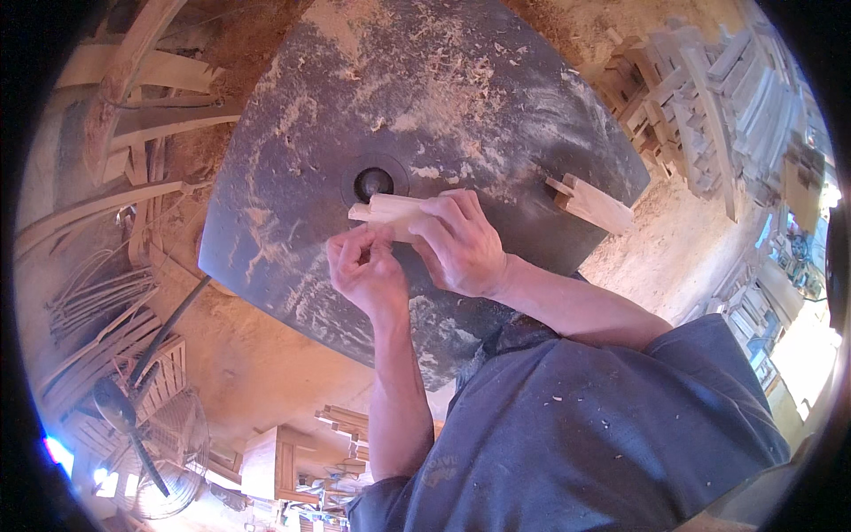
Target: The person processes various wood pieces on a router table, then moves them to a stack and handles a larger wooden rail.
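Both my hands hold a short, pale wooden piece (395, 208) over a dark machine table (292, 195). The piece has a stepped, narrower end pointing left. My right hand (461, 244) wraps round its right part, which hides that end. With fingers pinched, my left hand (368, 266) grips its near edge. Just beyond the wood sits a round opening (373, 183) in the table, with a dark round part inside. Whether the wood touches that part, I cannot tell. A second wooden piece (596, 204) with a notched end lies at the table's right edge.
Sawdust and shavings (452, 97) are strewn over the table. Stacked wooden offcuts (700, 97) fill the floor on the right. Curved wooden parts (133, 133) stand on the left, near a wire-caged fan (173, 443). A wooden frame (275, 461) stands at the lower left.
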Action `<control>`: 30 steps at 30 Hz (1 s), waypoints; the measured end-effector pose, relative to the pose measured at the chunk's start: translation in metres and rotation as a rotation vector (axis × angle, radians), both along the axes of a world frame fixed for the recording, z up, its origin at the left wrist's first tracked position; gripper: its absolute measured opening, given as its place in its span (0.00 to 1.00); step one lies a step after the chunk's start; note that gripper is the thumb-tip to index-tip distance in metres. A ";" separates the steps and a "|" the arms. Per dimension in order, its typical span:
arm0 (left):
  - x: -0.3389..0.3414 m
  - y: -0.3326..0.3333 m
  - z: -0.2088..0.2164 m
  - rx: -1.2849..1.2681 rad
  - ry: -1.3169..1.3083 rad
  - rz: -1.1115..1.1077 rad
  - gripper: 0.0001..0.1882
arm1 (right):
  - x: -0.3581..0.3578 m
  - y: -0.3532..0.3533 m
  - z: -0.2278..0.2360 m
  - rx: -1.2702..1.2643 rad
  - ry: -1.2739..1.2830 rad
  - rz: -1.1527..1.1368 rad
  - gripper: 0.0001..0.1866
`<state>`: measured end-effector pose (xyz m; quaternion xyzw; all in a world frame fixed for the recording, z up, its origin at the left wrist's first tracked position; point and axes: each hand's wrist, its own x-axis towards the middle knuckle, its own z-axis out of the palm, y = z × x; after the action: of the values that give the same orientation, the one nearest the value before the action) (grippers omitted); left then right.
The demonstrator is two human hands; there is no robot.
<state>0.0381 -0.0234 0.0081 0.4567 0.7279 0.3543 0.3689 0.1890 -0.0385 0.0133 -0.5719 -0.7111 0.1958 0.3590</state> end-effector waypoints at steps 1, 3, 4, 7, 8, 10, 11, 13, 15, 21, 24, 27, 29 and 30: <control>-0.001 0.000 -0.001 0.002 -0.002 -0.001 0.07 | 0.000 0.000 0.001 -0.004 -0.001 -0.001 0.20; -0.001 0.001 -0.001 -0.001 -0.011 0.001 0.07 | 0.000 0.001 0.001 -0.012 -0.001 -0.002 0.19; 0.000 0.002 0.000 -0.007 -0.018 0.004 0.07 | 0.000 0.001 0.001 -0.015 -0.001 -0.002 0.19; 0.003 0.004 0.005 -0.034 -0.020 0.018 0.07 | -0.001 0.003 0.001 -0.009 -0.010 0.003 0.18; 0.003 0.005 0.005 -0.044 -0.018 0.023 0.07 | -0.001 0.003 0.000 -0.004 -0.015 0.005 0.19; 0.001 0.004 0.003 -0.002 -0.049 0.025 0.07 | -0.002 0.005 -0.002 0.016 -0.017 0.026 0.20; -0.001 0.004 0.001 0.019 -0.064 0.026 0.07 | -0.002 0.006 -0.004 0.026 -0.019 0.037 0.20; -0.003 0.006 0.000 0.059 0.012 0.001 0.05 | -0.003 0.010 -0.006 0.037 -0.031 0.055 0.20; -0.007 0.010 -0.001 0.058 0.028 0.016 0.05 | -0.005 0.017 -0.006 0.053 -0.035 0.081 0.19; -0.024 0.021 0.000 0.019 -0.018 0.090 0.07 | -0.018 0.037 -0.010 0.084 -0.018 0.174 0.15; -0.034 0.022 -0.006 0.046 -0.048 0.137 0.06 | -0.027 0.045 -0.010 0.090 -0.001 0.221 0.15; -0.045 0.029 0.003 -0.004 0.044 0.154 0.06 | -0.039 0.059 -0.014 0.121 -0.031 0.302 0.13; -0.058 0.030 -0.001 0.023 -0.015 0.221 0.06 | -0.051 0.066 -0.016 0.110 -0.026 0.351 0.11; -0.066 0.031 -0.003 0.039 -0.043 0.254 0.06 | -0.059 0.069 -0.017 0.108 -0.021 0.376 0.10</control>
<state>-0.0279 0.0075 0.0051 0.3602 0.7648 0.4221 0.3274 0.1299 0.0309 -0.0040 -0.4108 -0.8187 0.2150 0.3388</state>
